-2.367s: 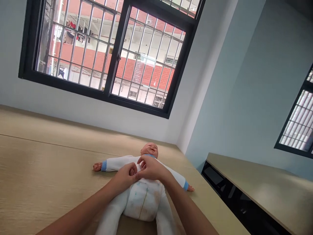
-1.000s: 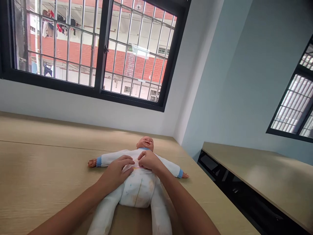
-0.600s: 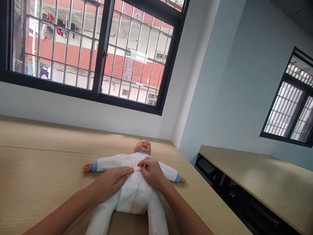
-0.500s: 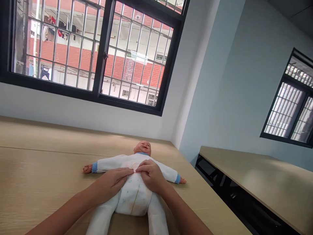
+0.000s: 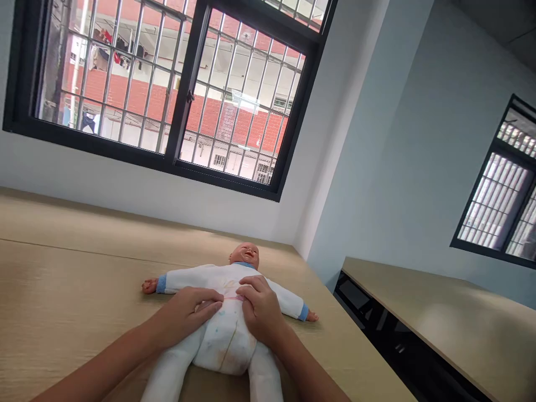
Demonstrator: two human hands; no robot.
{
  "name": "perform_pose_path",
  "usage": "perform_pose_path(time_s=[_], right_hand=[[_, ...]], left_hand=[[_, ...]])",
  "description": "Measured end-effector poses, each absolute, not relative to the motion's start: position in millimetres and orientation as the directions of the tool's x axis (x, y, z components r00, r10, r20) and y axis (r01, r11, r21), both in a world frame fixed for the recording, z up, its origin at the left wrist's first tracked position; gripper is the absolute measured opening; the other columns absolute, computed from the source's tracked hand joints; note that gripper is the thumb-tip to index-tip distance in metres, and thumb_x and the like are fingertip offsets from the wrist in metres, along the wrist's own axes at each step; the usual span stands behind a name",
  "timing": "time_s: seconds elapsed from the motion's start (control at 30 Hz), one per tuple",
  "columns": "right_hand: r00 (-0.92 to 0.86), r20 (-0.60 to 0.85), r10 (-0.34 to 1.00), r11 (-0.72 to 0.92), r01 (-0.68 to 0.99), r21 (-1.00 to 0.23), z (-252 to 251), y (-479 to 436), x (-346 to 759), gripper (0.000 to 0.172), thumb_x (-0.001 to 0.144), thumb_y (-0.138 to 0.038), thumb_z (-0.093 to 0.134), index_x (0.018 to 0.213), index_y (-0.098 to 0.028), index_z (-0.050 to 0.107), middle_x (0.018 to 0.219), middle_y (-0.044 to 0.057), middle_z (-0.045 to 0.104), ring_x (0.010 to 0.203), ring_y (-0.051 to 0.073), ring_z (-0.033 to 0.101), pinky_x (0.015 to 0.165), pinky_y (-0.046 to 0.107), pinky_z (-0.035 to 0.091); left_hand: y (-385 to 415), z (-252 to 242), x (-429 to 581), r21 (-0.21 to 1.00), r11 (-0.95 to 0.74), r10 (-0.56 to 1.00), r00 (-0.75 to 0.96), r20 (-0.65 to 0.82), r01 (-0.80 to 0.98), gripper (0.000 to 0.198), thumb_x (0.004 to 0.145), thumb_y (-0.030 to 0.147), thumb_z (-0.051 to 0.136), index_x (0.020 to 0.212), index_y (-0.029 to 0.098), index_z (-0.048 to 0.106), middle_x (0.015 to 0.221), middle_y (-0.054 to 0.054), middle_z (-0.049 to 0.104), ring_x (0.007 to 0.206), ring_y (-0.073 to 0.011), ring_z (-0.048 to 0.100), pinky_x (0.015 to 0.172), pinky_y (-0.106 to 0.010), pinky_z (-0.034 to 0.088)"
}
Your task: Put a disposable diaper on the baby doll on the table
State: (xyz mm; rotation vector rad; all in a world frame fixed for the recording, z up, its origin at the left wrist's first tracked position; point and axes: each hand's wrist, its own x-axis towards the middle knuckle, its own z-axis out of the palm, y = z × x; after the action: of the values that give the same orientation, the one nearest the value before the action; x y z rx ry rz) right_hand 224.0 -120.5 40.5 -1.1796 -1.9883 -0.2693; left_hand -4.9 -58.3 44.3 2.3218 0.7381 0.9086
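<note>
A baby doll point(image 5: 228, 279) in a white romper with blue cuffs lies on its back on the wooden table point(image 5: 71, 290), arms spread, head towards the window. My left hand point(image 5: 190, 312) rests on the left side of the doll's belly, fingers stretched and pressing the cloth. On the right side of the belly lies my right hand point(image 5: 259, 310), fingers flat and slightly curled. The fingertips of both hands meet near a thin pink line on the romper's front. Neither hand holds anything.
A large barred window point(image 5: 167, 89) fills the wall behind the table. A second wooden table point(image 5: 439, 318) stands to the right across a dark gap point(image 5: 377, 318). Another window point(image 5: 498, 201) is on the right wall.
Both hands have slid down from the doll's chest to its belly. The right hand's pinch on the cloth has opened into a flat press. The view has shifted a little.
</note>
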Motion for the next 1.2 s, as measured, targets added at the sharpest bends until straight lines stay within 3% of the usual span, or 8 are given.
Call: perform_pose_path(time_s=[0.17, 0.43, 0.57, 0.7, 0.83, 0.93, 1.07, 1.2], right_hand=[[-0.380, 0.604, 0.700, 0.588, 0.788, -0.186, 47, -124, 224, 0.046, 0.084, -0.003, 0.050, 0.114, -0.024, 0.077, 0.117, 0.003, 0.076, 0.107, 0.021, 0.062, 0.100, 0.037, 0.048], [-0.292, 0.505, 0.812, 0.453, 0.861, -0.232, 48, -123, 221, 0.037, 0.083, -0.005, 0.051, 0.098, -0.022, 0.081, 0.099, 0.004, 0.078, 0.097, 0.021, 0.061, 0.092, 0.034, 0.048], [-0.318, 0.369, 0.873, 0.382, 0.917, -0.114, 60, -126, 211, 0.033, 0.086, -0.008, 0.052, 0.103, -0.021, 0.078, 0.105, 0.005, 0.077, 0.099, 0.023, 0.058, 0.087, 0.036, 0.044], [-0.346, 0.336, 0.876, 0.382, 0.923, -0.044, 60, -126, 206, 0.033, 0.086, -0.009, 0.052, 0.105, -0.021, 0.075, 0.106, 0.007, 0.076, 0.095, 0.024, 0.057, 0.083, 0.037, 0.043], [-0.334, 0.582, 0.741, 0.537, 0.816, -0.215, 48, -126, 222, 0.036, 0.085, -0.007, 0.047, 0.103, -0.020, 0.075, 0.108, 0.006, 0.076, 0.102, 0.022, 0.061, 0.095, 0.036, 0.046], [-0.152, 0.735, 0.661, 0.562, 0.749, -0.350, 49, -128, 243, 0.033, 0.082, -0.007, 0.044, 0.091, -0.019, 0.074, 0.100, 0.007, 0.074, 0.098, 0.020, 0.063, 0.092, 0.033, 0.047], [0.161, 0.513, 0.843, 0.276, 0.689, -0.670, 60, -128, 264, 0.019, 0.080, -0.012, 0.049, 0.075, -0.018, 0.067, 0.066, 0.000, 0.062, 0.063, 0.015, 0.054, 0.063, 0.027, 0.040], [0.110, 0.291, 0.950, 0.184, 0.556, -0.810, 55, -124, 263, 0.025, 0.091, -0.025, 0.047, 0.068, -0.018, 0.054, 0.062, -0.002, 0.054, 0.057, 0.012, 0.048, 0.057, 0.025, 0.035]], left_hand=[[-55, 38, -4, 0.658, -0.706, 0.629, 0.658, 0.413, 0.263, 0.032, 0.089, 0.046, 0.066, 0.113, 0.027, 0.074, 0.116, -0.001, 0.075, 0.109, -0.0254, 0.065, 0.096, -0.031, 0.046], [-55, 33, -2, 0.659, -0.705, 0.633, 0.652, 0.417, 0.263, 0.026, 0.085, 0.042, 0.069, 0.106, 0.030, 0.077, 0.114, -0.004, 0.076, 0.108, -0.0273, 0.064, 0.099, -0.032, 0.046], [-55, 35, -2, 0.587, -0.763, 0.573, 0.701, 0.423, 0.270, 0.032, 0.094, 0.042, 0.059, 0.119, 0.030, 0.075, 0.125, -0.004, 0.073, 0.118, -0.0275, 0.063, 0.107, -0.035, 0.044], [-54, 35, -3, 0.513, -0.828, 0.474, 0.771, 0.425, 0.226, 0.040, 0.103, 0.040, 0.046, 0.135, 0.035, 0.069, 0.144, 0.000, 0.064, 0.138, -0.0272, 0.051, 0.121, -0.039, 0.033], [-50, 28, -7, 0.559, -0.792, 0.526, 0.739, 0.421, 0.245, 0.042, 0.103, 0.045, 0.050, 0.141, 0.037, 0.065, 0.151, 0.003, 0.058, 0.144, -0.0273, 0.046, 0.126, -0.039, 0.028], [-49, 27, -9, 0.567, -0.783, 0.541, 0.730, 0.418, 0.256, 0.043, 0.102, 0.047, 0.051, 0.143, 0.038, 0.063, 0.153, 0.003, 0.056, 0.145, -0.0275, 0.046, 0.126, -0.039, 0.030], [-52, 32, -10, 0.538, -0.796, 0.537, 0.733, 0.419, 0.276, 0.043, 0.103, 0.049, 0.050, 0.142, 0.038, 0.063, 0.151, 0.003, 0.059, 0.145, -0.0260, 0.047, 0.125, -0.040, 0.033], [-53, 33, -9, 0.540, -0.791, 0.547, 0.726, 0.416, 0.287, 0.044, 0.103, 0.051, 0.050, 0.141, 0.037, 0.064, 0.150, 0.002, 0.059, 0.144, -0.0265, 0.048, 0.125, -0.042, 0.034]])
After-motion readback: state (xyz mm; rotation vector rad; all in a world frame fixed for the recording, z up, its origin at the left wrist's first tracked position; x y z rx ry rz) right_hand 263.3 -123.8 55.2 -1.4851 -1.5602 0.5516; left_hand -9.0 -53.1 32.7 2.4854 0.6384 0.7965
